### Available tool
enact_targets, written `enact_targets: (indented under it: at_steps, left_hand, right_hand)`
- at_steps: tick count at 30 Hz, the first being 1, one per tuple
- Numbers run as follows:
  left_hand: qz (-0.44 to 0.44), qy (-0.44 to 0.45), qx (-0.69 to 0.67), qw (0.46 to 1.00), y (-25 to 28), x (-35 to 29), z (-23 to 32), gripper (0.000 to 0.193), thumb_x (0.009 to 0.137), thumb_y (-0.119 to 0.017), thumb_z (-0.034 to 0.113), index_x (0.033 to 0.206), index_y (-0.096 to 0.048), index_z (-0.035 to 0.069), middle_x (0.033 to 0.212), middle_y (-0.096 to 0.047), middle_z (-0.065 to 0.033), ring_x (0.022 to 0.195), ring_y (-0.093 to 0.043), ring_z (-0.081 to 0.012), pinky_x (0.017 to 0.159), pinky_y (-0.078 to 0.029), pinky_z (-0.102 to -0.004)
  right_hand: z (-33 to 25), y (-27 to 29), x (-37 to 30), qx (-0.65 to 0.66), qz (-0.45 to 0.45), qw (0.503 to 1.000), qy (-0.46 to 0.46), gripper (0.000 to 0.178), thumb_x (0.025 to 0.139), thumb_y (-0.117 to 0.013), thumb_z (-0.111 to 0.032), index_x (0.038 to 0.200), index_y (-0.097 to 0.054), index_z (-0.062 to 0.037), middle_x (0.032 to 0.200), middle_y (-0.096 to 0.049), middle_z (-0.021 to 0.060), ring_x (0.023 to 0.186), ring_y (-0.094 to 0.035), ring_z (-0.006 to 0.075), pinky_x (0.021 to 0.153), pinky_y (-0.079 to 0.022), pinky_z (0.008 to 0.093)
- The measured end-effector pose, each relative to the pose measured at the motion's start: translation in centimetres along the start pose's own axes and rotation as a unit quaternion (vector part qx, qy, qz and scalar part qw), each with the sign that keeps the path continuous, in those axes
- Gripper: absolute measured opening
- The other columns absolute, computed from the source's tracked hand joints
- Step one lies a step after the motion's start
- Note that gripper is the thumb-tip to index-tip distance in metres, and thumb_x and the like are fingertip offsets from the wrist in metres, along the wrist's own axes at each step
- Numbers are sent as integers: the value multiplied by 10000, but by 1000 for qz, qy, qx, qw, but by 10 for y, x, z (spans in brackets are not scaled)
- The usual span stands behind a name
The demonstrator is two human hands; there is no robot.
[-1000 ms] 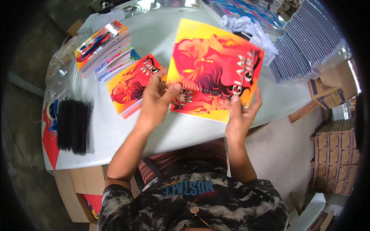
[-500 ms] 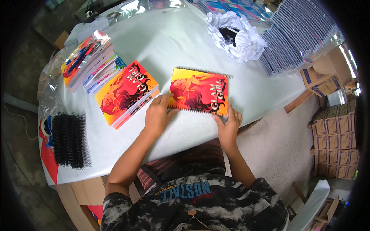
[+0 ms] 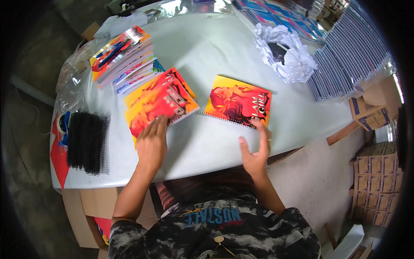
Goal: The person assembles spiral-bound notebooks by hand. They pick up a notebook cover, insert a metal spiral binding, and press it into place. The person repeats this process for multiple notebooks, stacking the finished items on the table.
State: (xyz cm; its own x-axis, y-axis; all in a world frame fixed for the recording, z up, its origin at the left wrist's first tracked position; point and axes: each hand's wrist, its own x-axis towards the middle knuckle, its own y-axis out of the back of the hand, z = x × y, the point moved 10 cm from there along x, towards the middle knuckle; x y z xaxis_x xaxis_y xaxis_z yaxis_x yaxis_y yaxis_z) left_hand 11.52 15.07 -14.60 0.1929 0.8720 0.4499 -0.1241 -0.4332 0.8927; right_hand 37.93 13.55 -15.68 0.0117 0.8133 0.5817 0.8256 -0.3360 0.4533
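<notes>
My left hand (image 3: 153,140) grips the near edge of a red and yellow booklet (image 3: 148,123), which is blurred and sits askew over a stack of like booklets (image 3: 189,90). Its thumb is hidden. To the right lies a spiral notebook (image 3: 239,101) with the same kind of cover; black coils show along its far and near edges. Over its near right corner is my right hand (image 3: 257,151), open, thumb and forefinger apart, holding nothing. Whether its fingertip touches the cover, I cannot tell.
Far left, another booklet stack (image 3: 125,58) carries pens. A bundle of black coils (image 3: 88,142) lies beside a tape dispenser (image 3: 64,128). Crumpled paper (image 3: 297,60) and tall notebook piles (image 3: 353,52) stand far right. Cartons (image 3: 375,179) are stacked on the floor.
My left hand has left the spiral notebook and moved left to the stack, where the top booklet has shifted. The right hand has loosened its hold on the notebook and opened.
</notes>
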Motion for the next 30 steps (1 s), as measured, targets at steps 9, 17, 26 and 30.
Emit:
enact_targets:
  at_steps: [9,17,26,30]
  left_hand:
    - [-97,77,-196,973,85,-29,-30,170,717,-716,137,887,-708,135,810,-676,-80,681,-625,-247,628,-467,-342]
    - [-206,438,157,861,51,-142,-200,313,790,-634,368,817,-622,56,879,-646,-141,838,-623,-340,710,-477,-440]
    - [209,378,-318,844,71,-135,-203,167,903,-538,135,1045,-538,48,733,-548,-45,621,-507,-138,581,-417,-268]
    - [243,285,-598,709,84,-91,-170,215,920,-506,86,1130,-513,41,734,-513,0,618,-439,-71,580,-372,-201]
  right_hand:
    - [-70,-64,22,360,-225,905,27,232,752,-664,54,976,-663,-8,947,-683,120,802,-671,203,717,-517,273]
    - [-4,-57,29,392,-127,905,-102,201,769,-663,44,969,-636,54,941,-665,124,827,-613,127,763,-482,243]
    - [-25,-67,30,384,-222,896,-6,274,796,-635,40,1069,-610,44,1029,-653,156,951,-617,177,856,-469,278]
    - [-9,-62,36,365,-201,908,-45,292,794,-633,46,1085,-611,28,1024,-658,129,885,-617,126,811,-479,248]
